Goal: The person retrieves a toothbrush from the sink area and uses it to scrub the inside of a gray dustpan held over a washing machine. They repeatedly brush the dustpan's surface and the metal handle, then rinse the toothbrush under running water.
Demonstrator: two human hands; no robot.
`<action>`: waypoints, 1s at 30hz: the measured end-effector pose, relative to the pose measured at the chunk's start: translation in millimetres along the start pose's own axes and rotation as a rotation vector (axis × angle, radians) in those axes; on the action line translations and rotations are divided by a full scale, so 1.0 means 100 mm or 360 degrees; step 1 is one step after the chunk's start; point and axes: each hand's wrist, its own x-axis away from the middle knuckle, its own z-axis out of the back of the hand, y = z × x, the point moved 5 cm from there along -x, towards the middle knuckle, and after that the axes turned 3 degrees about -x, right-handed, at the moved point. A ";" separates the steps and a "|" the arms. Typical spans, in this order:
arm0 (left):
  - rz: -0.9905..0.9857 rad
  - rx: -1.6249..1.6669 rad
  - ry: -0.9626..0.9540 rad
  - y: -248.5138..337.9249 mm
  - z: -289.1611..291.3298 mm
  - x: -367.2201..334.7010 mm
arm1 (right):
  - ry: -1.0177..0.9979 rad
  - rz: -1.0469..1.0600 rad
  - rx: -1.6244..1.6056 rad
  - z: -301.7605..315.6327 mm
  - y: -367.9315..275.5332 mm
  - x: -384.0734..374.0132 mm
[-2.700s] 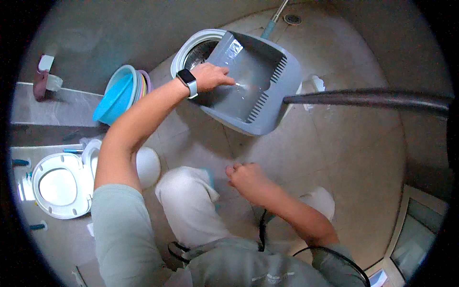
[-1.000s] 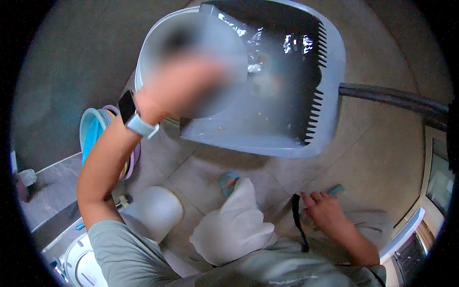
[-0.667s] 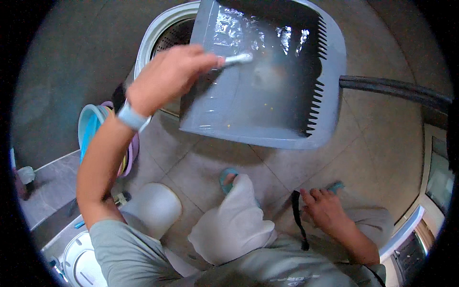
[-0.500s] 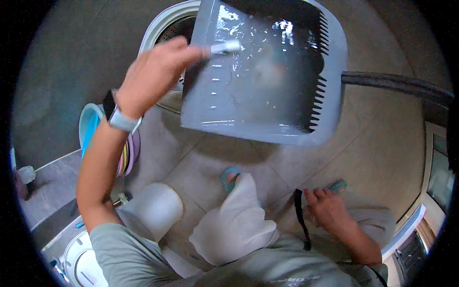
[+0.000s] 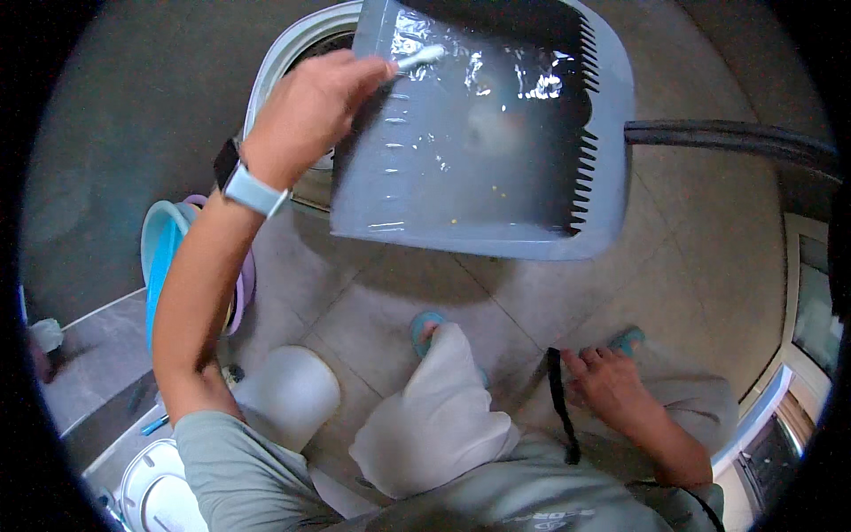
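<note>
A wide grey dustpan (image 5: 403, 168) with a row of dark comb teeth along its right side is held up in front of me, its pan wet and shiny. My left hand (image 5: 306, 111) reaches over its left edge, fingers closed on a white toothbrush (image 5: 422, 58). The brush's head lies over the wet upper part of the pan; whether it touches cannot be told. My right hand (image 5: 607, 386) rests near my knee with its fingers loosely stretched and nothing in them, close to a hanging black strap (image 5: 560, 408).
The dustpan's dark handle (image 5: 727, 142) runs off to the right. Partly under the pan stands a round white-rimmed tub (image 5: 266, 75). Left of me are stacked coloured basins (image 5: 160, 239), a white bucket (image 5: 297, 395) and a white lid (image 5: 160, 492). Floor tiles (image 5: 496, 310) lie below.
My left hand has moved slightly up with the toothbrush, whose head now sits higher on the pan. The dustpan has shifted a little left. My right hand stays in place.
</note>
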 end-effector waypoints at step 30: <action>0.0113 0.0062 -0.0192 -0.10 0.33 0.64 | 0.0070 -0.0018 -0.0094 0.06 -0.08 0.08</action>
